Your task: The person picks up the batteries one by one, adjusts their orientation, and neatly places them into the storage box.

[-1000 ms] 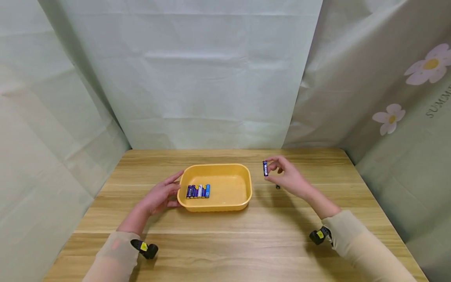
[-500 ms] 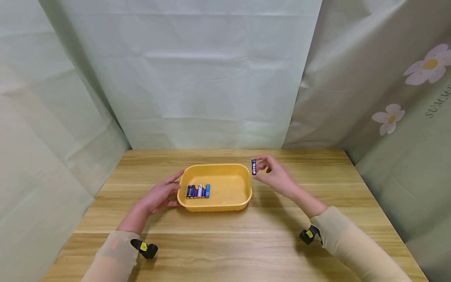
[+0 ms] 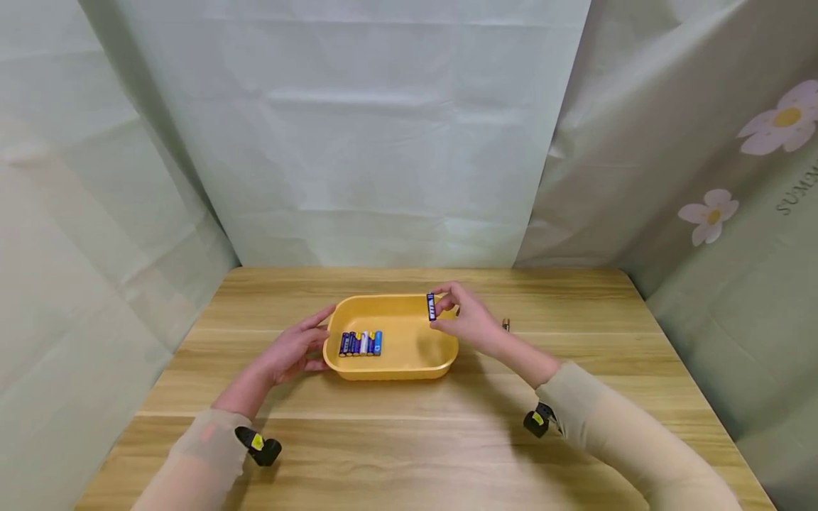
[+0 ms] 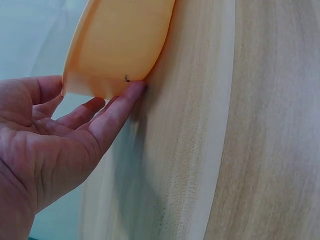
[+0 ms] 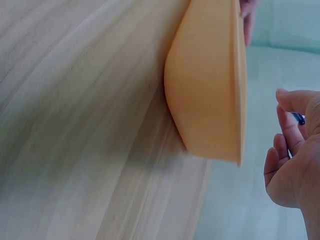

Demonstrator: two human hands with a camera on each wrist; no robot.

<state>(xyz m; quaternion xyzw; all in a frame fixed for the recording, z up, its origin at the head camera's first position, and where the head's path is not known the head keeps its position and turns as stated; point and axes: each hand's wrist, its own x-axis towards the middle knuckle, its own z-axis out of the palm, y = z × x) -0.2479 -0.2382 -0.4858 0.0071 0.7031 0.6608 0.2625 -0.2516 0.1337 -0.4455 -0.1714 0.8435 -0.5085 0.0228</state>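
A yellow plastic tray (image 3: pixel 396 370) stands on the wooden table. Inside it, at the left, several batteries (image 3: pixel 361 344) lie side by side in a row, mostly dark blue, one whitish and one light blue. My left hand (image 3: pixel 295 353) rests against the tray's left end, and in the left wrist view its nearly straight fingers (image 4: pixel 120 107) touch the outer wall. Above the tray's right part, my right hand (image 3: pixel 469 319) pinches a dark blue battery (image 3: pixel 431 307) upright between thumb and fingers. The right wrist view shows only a bit of that battery (image 5: pixel 299 118).
Another battery (image 3: pixel 506 324) lies on the wooden table (image 3: pixel 396 447), right of the tray and behind my right forearm. Pale curtains (image 3: pixel 383 156) hang along the back and sides of the table.
My right hand has moved left with the battery, from right of the tray to above its right part. The battery on the table shows behind the forearm. My left hand has stayed at the tray.
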